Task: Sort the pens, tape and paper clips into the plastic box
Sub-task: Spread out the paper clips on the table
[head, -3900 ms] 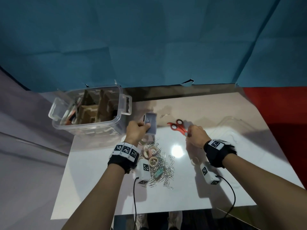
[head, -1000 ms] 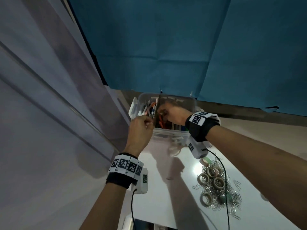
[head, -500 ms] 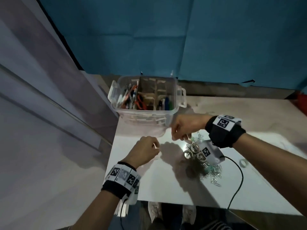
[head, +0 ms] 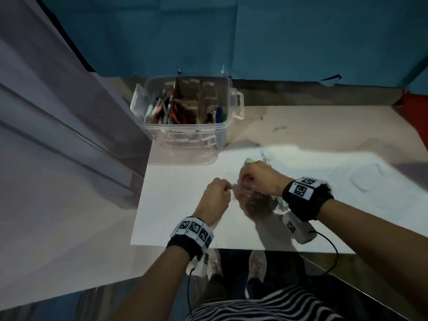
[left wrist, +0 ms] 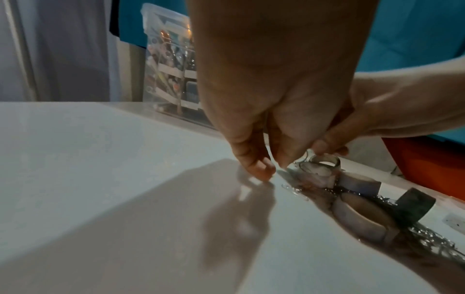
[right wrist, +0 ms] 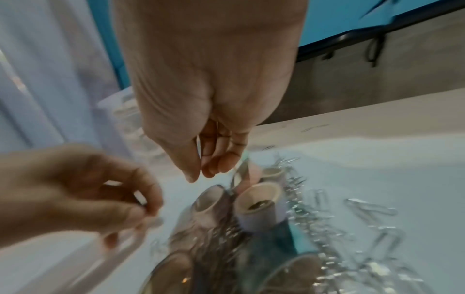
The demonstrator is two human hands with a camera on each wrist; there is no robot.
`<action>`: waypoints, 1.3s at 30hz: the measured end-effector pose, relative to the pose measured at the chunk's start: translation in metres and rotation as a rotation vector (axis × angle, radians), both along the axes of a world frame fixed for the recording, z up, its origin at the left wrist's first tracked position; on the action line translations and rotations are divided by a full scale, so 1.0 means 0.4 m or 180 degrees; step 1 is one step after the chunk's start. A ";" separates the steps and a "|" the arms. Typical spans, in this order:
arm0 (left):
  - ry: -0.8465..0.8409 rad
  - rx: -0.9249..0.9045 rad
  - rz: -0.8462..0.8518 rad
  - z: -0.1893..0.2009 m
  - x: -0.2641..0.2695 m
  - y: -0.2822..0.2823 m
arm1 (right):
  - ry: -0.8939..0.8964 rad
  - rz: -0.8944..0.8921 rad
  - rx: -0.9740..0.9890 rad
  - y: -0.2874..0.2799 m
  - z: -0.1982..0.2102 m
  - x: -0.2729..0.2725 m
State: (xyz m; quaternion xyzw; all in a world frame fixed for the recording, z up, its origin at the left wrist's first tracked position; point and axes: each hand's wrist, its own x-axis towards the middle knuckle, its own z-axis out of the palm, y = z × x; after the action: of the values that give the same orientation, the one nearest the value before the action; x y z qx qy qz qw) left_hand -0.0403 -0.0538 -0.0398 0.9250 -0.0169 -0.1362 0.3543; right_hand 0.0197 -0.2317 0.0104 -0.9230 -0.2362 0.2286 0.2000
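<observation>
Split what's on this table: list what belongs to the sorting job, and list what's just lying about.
Job: box, pens in it, tape rolls, paper clips.
Lying about: clear lid, blue backdrop, striped clothing.

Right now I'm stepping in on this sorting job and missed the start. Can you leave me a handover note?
Left hand pinches a small pale item, probably a clip.
Right hand has its fingertips down at the tape rolls, with no grip visible.
Done: pens are in the plastic box.
Left: the tape rolls and the paper clips heaped on the table, plus a few stray clips near the box.
</observation>
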 end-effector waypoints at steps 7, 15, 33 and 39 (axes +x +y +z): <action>-0.0354 -0.0184 -0.0442 0.041 0.016 -0.046 | -0.0100 -0.0821 0.0133 -0.179 0.005 -0.002; -0.0425 0.0770 -0.0924 0.047 0.047 -0.128 | -0.0131 -0.0528 0.0048 -0.155 -0.036 -0.046; -0.0421 0.0567 -0.1512 0.080 0.256 -0.115 | -0.0548 -0.0446 0.0421 -0.159 0.019 0.021; -0.0587 0.0668 -0.1101 0.057 0.222 -0.080 | -0.0695 -0.0315 -0.0158 -0.099 -0.052 -0.022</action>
State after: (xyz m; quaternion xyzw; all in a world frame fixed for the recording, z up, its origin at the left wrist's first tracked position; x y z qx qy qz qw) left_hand 0.0486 -0.0859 -0.0170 0.9487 -0.1934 -0.1107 0.2244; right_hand 0.0108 -0.2712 -0.0105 -0.9576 -0.2050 0.1223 0.1612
